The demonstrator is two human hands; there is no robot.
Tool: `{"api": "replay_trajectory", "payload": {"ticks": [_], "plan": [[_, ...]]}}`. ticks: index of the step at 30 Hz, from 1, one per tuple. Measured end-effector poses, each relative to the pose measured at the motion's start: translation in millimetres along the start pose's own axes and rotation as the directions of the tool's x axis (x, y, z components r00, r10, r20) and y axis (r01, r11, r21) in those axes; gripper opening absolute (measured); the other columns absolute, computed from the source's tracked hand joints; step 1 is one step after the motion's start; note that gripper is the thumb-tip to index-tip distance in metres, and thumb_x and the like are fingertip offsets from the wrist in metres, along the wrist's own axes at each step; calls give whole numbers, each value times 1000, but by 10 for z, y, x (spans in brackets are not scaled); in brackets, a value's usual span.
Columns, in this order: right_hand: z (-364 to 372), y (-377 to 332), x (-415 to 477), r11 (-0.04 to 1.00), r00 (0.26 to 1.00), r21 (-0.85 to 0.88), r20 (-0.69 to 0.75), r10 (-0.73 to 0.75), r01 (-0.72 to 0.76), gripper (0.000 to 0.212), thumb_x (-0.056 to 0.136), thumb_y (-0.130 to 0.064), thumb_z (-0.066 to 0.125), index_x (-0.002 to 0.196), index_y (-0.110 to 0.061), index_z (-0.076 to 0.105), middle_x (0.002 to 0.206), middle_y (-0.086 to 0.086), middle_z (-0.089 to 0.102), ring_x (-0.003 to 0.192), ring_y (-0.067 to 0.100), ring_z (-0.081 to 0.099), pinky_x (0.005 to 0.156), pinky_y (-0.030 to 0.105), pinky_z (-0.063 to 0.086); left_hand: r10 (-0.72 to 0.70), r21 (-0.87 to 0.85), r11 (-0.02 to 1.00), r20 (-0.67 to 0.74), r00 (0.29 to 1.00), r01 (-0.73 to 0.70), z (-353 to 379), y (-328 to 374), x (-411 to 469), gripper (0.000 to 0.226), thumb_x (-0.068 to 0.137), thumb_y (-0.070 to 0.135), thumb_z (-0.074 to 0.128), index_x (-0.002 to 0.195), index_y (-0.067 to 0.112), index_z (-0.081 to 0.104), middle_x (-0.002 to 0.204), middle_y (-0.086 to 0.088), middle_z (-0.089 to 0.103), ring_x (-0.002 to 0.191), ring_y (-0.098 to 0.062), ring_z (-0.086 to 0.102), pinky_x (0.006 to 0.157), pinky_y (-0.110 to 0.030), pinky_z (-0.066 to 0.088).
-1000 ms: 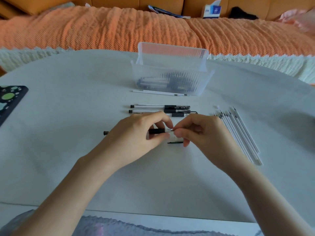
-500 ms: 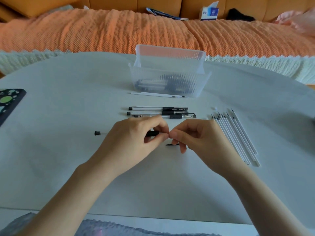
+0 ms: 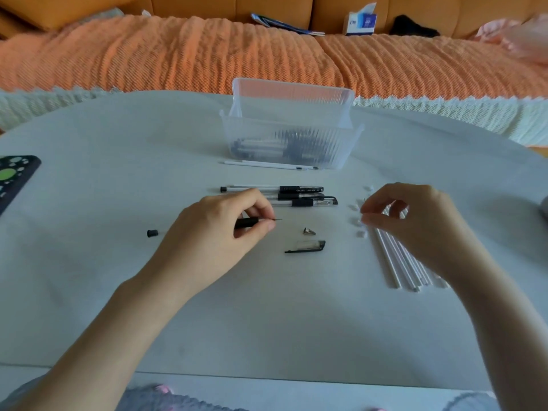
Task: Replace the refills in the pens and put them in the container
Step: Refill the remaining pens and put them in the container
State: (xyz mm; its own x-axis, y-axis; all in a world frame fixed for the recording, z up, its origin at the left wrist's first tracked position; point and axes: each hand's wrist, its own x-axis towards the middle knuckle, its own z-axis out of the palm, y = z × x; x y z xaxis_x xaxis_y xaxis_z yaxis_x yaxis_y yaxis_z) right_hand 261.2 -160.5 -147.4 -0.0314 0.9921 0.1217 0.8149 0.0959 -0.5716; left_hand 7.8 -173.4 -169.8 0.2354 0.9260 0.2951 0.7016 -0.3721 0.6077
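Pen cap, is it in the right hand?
No, the pen cap lies free on the table, apart from the right hand.

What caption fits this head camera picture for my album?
Left hand grips an opened pen while the right hand hovers over white refills on the table.

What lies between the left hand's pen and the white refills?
Head view: a metal tip, a pen cap and small white bits beside the refills.

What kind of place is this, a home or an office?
Probably a home living room: an orange sofa with a knitted orange throw stands behind the white table, and a tissue box sits on the sofa.
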Motion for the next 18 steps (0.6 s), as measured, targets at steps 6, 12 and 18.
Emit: {"api": "replay_trajectory", "payload": {"ticks": [6,12,18], "plan": [[27,46,5,995,999,-96,25,27,-24,17,76,-15,73,71,-29,66,65,-15,54,64,2,49,56,12,33,-15,15,1000,38,999,15,12,-16,-3,13,77,44,56,83,33,57,78,21,63,71,-7,61,66,-35,51],[70,73,41,989,998,-145,54,23,-15,18,77,-12,71,75,-29,68,67,-14,53,64,1,47,60,24,31,-17,15,1000,54,998,16,19,-21,-7,9,82,33,68,83,32,58,78,20,62,72,-7,61,67,-34,50],[34,66,35,997,1000,-74,1,2,-2,22,77,-4,68,75,-26,69,70,-12,57,63,4,51,61,8,35,-17,-26,999,52,999,18,18,-11,-7,9,78,37,56,85,33,58,78,18,62,72,-10,61,66,-33,50]]}}
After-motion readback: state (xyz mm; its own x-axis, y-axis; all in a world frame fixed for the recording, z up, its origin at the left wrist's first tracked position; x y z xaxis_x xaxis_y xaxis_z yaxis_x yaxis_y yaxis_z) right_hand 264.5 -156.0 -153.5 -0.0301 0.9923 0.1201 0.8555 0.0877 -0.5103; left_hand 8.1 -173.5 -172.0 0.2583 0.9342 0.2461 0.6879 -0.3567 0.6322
